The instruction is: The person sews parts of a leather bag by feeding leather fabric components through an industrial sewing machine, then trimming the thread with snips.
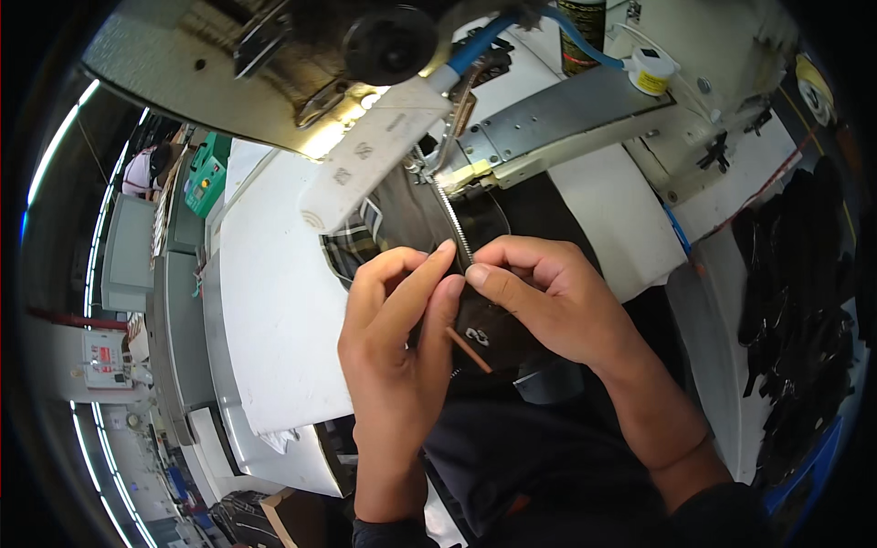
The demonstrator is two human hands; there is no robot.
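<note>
Both hands meet over a piece of dark fabric (498, 333) lying on the white desk (274, 320) in front of a sewing machine. The left hand (397, 324) pinches narrow, thumb and forefinger pressed together on the fabric's edge just beside a silver zipper strip (454, 219). The right hand (548, 301) is closed in the same way, its fingertips touching those of the left and gripping the fabric at the lower end of the zipper.

The zipper runs up and away from the fingers to the needle area of the grey metal sewing machine (274, 64), whose head hangs over the top of the scene. A long white plastic lamp bar (375, 155) slants across under the machine head, above a patch of plaid lining (352, 242) that shows left of the zipper. A thin brown stick (469, 351) lies on the dark fabric below the fingertips. Off to the right, a heap of black fabric pieces (799, 301) rests on the desk, well apart from the hands.
</note>
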